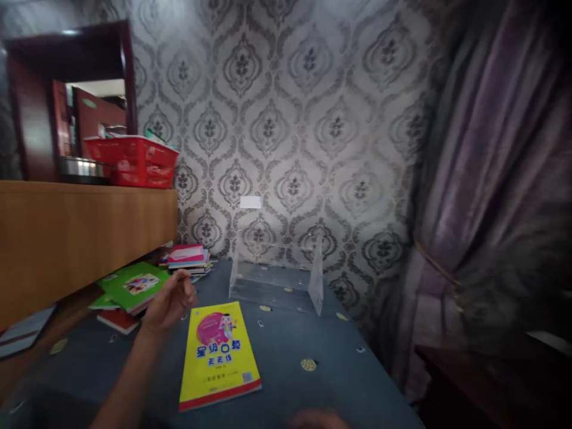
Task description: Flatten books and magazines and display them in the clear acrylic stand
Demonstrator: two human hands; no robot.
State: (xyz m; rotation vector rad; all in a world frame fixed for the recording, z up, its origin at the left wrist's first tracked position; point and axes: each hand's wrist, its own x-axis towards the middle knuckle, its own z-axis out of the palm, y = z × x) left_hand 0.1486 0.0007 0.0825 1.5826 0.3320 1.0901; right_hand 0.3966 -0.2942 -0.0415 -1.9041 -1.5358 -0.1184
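A yellow workbook [218, 357] with a red strip along its lower edge lies flat on the blue-grey tablecloth, its cover facing up. Just off its upper left side, my left hand [170, 301] is raised above the table, fingers loosely bent and holding nothing. My right hand [319, 419] shows only as a blurred sliver at the bottom edge, right of the workbook; its fingers cannot be made out. Behind the workbook stands a clear acrylic book rack [272, 277] near the wall.
Green books [134, 286] lie on a red one at the left, and a stack of books [190, 259] sits at the back. A wooden shelf [89, 232] overhangs them, bearing a red basket [138, 161]. A purple curtain [473, 196] hangs at the right.
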